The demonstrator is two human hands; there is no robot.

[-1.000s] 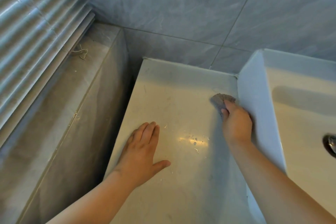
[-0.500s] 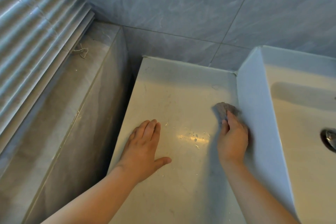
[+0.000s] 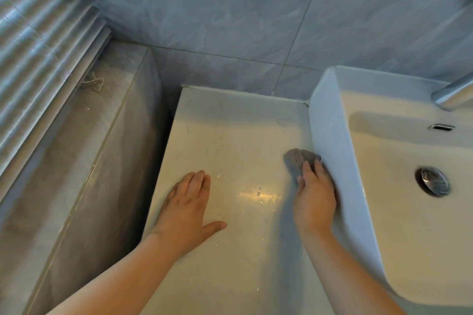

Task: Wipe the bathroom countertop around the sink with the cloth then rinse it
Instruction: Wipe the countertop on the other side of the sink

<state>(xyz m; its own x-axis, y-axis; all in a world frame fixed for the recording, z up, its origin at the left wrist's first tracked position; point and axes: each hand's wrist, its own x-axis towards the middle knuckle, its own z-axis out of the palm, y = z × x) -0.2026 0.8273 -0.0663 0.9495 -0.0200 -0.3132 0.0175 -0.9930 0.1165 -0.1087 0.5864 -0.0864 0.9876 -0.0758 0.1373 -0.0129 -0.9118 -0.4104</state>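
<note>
Hands, head view: left hand [image 3: 188,210] flat on the countertop [image 3: 230,135], fingers straight and together, thumb spread, holding nothing; right hand [image 3: 314,202] pressing down on a grey cloth [image 3: 298,161] with extended fingers. Cloth: bunched, on the countertop, touching the outer left wall of the white sink [image 3: 332,140]. Sink: metal drain plug [image 3: 433,181], chrome tap [image 3: 453,94] at its back edge. Water drops [image 3: 258,194] between the hands

Grey cloth [image 3: 298,160] bunched on countertop [image 3: 230,135], against sink [image 3: 330,135].
</note>
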